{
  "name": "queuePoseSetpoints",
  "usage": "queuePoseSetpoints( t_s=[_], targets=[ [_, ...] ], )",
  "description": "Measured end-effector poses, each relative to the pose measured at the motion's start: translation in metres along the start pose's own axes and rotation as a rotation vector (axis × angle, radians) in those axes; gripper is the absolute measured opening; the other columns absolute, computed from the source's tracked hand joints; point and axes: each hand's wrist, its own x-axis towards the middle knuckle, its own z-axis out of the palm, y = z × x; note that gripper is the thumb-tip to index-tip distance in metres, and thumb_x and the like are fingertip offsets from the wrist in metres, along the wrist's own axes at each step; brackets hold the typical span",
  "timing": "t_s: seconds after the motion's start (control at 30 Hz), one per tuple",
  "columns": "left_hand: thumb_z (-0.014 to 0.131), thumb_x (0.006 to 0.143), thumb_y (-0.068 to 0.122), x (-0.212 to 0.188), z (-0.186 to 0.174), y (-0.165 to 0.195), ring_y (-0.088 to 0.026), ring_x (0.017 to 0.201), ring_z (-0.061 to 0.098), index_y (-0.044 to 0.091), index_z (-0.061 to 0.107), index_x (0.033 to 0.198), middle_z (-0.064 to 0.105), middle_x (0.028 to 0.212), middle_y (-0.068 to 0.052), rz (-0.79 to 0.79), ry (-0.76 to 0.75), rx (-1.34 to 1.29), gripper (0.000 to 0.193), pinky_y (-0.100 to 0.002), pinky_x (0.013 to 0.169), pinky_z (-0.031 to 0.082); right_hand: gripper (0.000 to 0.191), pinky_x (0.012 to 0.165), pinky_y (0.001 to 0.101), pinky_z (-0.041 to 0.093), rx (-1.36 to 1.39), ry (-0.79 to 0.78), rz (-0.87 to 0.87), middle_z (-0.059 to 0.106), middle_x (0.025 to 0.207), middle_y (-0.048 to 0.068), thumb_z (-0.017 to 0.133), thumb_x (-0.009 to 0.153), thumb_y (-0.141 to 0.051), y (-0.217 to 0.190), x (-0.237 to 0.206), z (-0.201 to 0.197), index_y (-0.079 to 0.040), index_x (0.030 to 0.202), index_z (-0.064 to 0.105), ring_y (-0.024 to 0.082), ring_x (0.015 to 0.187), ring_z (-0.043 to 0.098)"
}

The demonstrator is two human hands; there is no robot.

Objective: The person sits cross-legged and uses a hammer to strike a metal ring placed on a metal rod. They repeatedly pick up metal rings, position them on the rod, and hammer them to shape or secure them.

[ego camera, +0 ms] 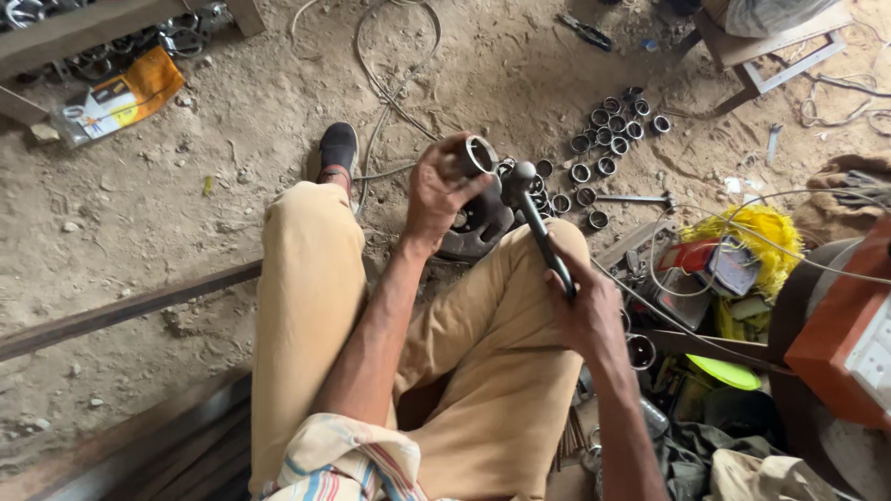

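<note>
My left hand (434, 193) grips a short metal tube ring (476, 155), its open end facing up and to the right. My right hand (583, 311) holds the dark handle of a hammer (536, 223), whose round head sits just right of the ring, near touching it. Below both lies a heavy dark metal disc (478, 227) on the dirt floor, between my knees in tan trousers.
Several similar metal rings (608, 139) lie grouped on the dirt beyond the hammer. A long steel bar (121, 311) runs at left. At right stand an orange box (840, 334), yellow fibre bundle (756, 232), wires and clutter. A wooden bench (775, 46) sits at top right.
</note>
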Motion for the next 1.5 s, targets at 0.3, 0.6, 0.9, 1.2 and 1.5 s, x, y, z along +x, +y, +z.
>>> queuePoseSetpoints(
  t_s=[0.3, 0.6, 0.9, 1.2, 1.5],
  targets=[
    [0.094, 0.082, 0.007, -0.023, 0.029, 0.088, -0.025, 0.140, 0.061, 0.005, 0.052, 0.142, 0.060, 0.149, -0.017, -0.030, -0.539, -0.564, 0.073, -0.041, 0.123, 0.051, 0.050, 0.053, 0.0339, 0.042, 0.309, -0.095, 0.292, 0.077, 0.092, 0.010, 0.065, 0.097, -0.018, 0.010, 0.009, -0.002, -0.030, 0.145, 0.061, 0.012, 0.060, 0.049],
    [0.087, 0.090, 0.036, -0.025, 0.023, 0.111, -0.024, 0.117, 0.071, 0.000, 0.051, 0.144, 0.072, 0.123, -0.013, -0.052, -0.484, -0.542, 0.074, -0.036, 0.105, 0.060, 0.051, 0.052, 0.0282, 0.040, 0.309, -0.090, 0.305, 0.073, 0.078, 0.004, 0.066, 0.095, -0.022, -0.005, 0.009, -0.007, -0.032, 0.145, 0.060, 0.007, 0.059, 0.045],
    [0.057, 0.108, 0.049, -0.025, 0.017, 0.117, -0.024, 0.097, 0.072, -0.005, 0.052, 0.145, 0.072, 0.111, -0.014, -0.098, -0.372, -0.605, 0.065, -0.035, 0.089, 0.059, 0.053, 0.051, 0.0263, 0.033, 0.402, -0.040, 0.220, 0.056, 0.068, -0.003, 0.066, 0.096, -0.020, -0.007, 0.000, -0.005, -0.025, 0.148, 0.058, 0.006, 0.058, 0.038],
    [0.043, 0.110, 0.053, -0.023, 0.017, 0.111, -0.016, 0.072, 0.060, 0.001, 0.065, 0.106, 0.066, 0.086, -0.010, -0.157, -0.284, -0.707, 0.056, -0.033, 0.068, 0.048, 0.054, 0.046, 0.0286, 0.031, 0.415, -0.052, 0.214, 0.053, 0.063, -0.004, 0.066, 0.096, -0.024, -0.004, 0.000, 0.000, -0.026, 0.149, 0.057, 0.007, 0.052, 0.038],
    [0.042, 0.103, 0.051, -0.018, 0.019, 0.112, -0.015, 0.069, 0.061, 0.005, 0.064, 0.109, 0.068, 0.088, -0.009, -0.312, -0.109, -0.699, 0.051, -0.030, 0.060, 0.048, 0.053, 0.044, 0.0267, 0.032, 0.460, -0.067, 0.228, 0.055, 0.063, -0.004, 0.067, 0.097, -0.022, 0.002, 0.000, 0.001, -0.024, 0.149, 0.058, 0.005, 0.051, 0.040]
  ],
)
